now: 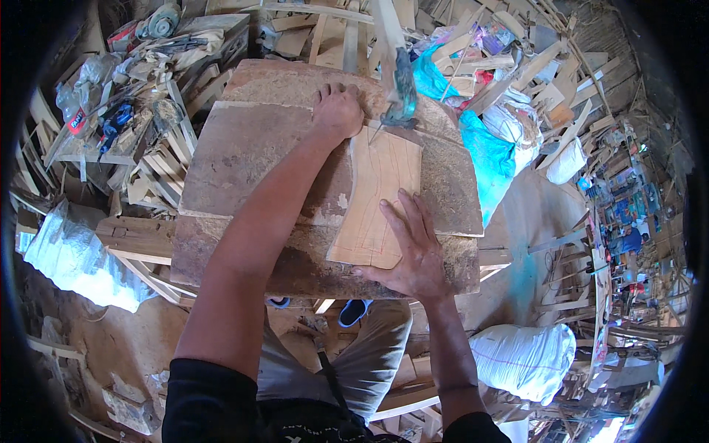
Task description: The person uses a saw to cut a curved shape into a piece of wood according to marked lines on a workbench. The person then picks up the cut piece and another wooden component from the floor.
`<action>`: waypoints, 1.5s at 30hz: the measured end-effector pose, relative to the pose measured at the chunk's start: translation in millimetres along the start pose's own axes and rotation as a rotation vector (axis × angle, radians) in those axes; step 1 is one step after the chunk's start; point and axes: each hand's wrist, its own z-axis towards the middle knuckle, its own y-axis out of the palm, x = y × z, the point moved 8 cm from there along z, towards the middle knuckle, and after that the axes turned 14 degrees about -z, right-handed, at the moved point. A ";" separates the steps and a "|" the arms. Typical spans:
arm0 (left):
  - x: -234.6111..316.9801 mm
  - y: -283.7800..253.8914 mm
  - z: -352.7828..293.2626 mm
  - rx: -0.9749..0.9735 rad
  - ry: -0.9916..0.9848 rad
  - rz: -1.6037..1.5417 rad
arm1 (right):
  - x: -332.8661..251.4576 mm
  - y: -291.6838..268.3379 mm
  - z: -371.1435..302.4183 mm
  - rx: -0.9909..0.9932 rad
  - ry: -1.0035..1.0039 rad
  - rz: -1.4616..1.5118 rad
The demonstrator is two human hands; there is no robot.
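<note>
A pale wooden board [380, 196] with curved sides and pencil lines lies on a brown, worn saw table [251, 159]. Its far end meets a narrow saw blade [377, 133] below a bluish-grey blade guide [401, 92]. My left hand [338, 112] is closed at the board's far left corner, close to the blade, its fingers bent and the thumb hidden. Over the near right part of the board, my right hand [415, 251] lies with fingers spread on the top face. Its thumb stretches along the near edge.
Offcuts crowd a side bench [111, 151] on the left, with a plastic bottle [74, 114] among them. Turquoise bags [487, 151] and wood scraps stand beyond the table's right. White sacks [524, 358] lie at both sides. My legs [369, 362] are beneath the table's near edge.
</note>
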 end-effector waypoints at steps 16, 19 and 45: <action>0.7 0.3 5.9 -0.065 -0.039 0.012 | 4.9 6.7 1.1 -0.007 0.015 -0.003; 2.6 0.8 7.4 -0.069 -0.048 0.012 | 4.9 5.8 2.0 -0.003 0.014 -0.001; 5.1 1.7 12.8 0.002 0.033 0.023 | 3.4 8.2 8.9 0.001 0.035 0.012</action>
